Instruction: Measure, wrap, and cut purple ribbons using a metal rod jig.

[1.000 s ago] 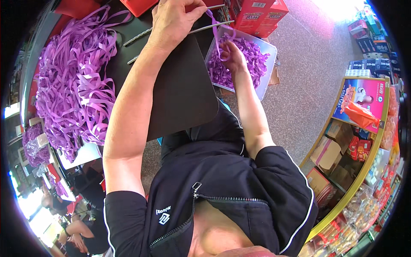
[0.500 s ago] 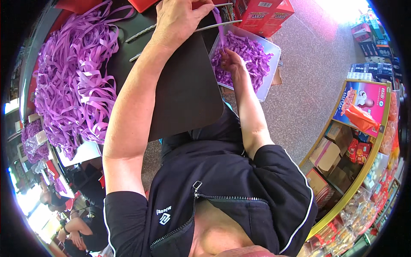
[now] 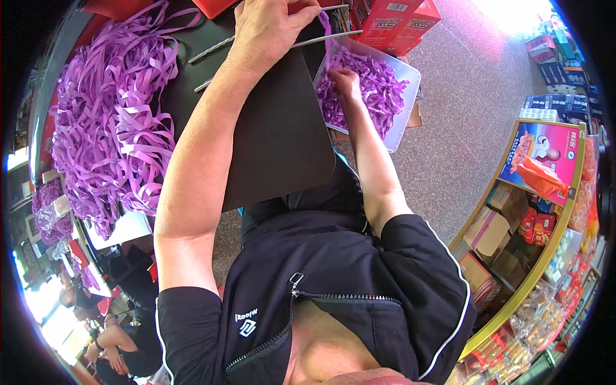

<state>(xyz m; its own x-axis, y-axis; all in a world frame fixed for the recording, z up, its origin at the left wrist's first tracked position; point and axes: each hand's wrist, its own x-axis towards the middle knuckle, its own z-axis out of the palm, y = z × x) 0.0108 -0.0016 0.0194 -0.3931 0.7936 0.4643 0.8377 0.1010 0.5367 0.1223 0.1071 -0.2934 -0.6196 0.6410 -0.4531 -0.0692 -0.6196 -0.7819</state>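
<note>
My left hand [image 3: 273, 29] is closed at the table's far edge, thumb and fingers pinched together at the upper end of a purple ribbon [image 3: 326, 29]. Two twisted metal rods [image 3: 324, 38] run beneath and beside that hand. From there the ribbon hangs down to my right hand [image 3: 346, 83], which has its fingers curled round it above a clear plastic bin [image 3: 409, 96]. Short purple ribbon pieces [image 3: 382, 90] fill the bin. My right fingertips are partly hidden.
A big tangled heap of purple ribbon [image 3: 112, 122] covers the left side of the black tabletop [image 3: 276, 135]. Red boxes [image 3: 391, 25] stand behind the bin. A shelf [image 3: 513, 244] of packaged goods lines the right. At lower left sits another person [image 3: 119, 343].
My right hand has shifted slightly up and left, its fingers now more curled. My left hand has stayed in place.
</note>
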